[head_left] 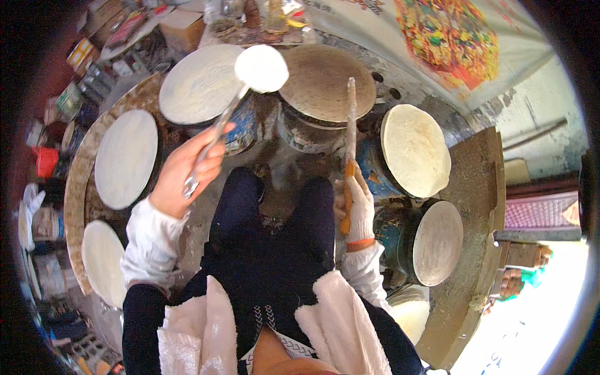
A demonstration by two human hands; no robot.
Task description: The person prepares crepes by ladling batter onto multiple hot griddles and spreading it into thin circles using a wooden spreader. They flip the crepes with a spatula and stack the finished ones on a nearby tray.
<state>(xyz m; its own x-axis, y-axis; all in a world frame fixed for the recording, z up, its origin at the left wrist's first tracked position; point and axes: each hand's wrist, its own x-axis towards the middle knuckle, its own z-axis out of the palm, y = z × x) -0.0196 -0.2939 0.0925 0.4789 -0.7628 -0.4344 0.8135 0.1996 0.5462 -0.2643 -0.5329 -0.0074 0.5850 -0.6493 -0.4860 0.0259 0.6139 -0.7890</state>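
My bare left hand [195,164] is closed around the handle of a metal ladle [261,67]. The ladle's bowl, full of white batter, is over the gap between two far round griddles. The left one, a griddle [197,84], carries a pale layer; the right one, a brown griddle [328,78], shows a bare-looking surface. In a white glove, my right hand [360,203] grips the wooden handle of a long narrow spatula [351,122]. Its blade points away from me, the tip over the brown griddle. Right of it, a pale yellow flatbread [415,150] covers another griddle.
More griddles curve round me: pale-topped ones at left [127,159] and lower left [103,262], a greyish one [437,242] at right. A curved ledge [78,187] runs behind the left ones. Far back stands a table with jars [275,17]. A brown board [472,206] borders the right side.
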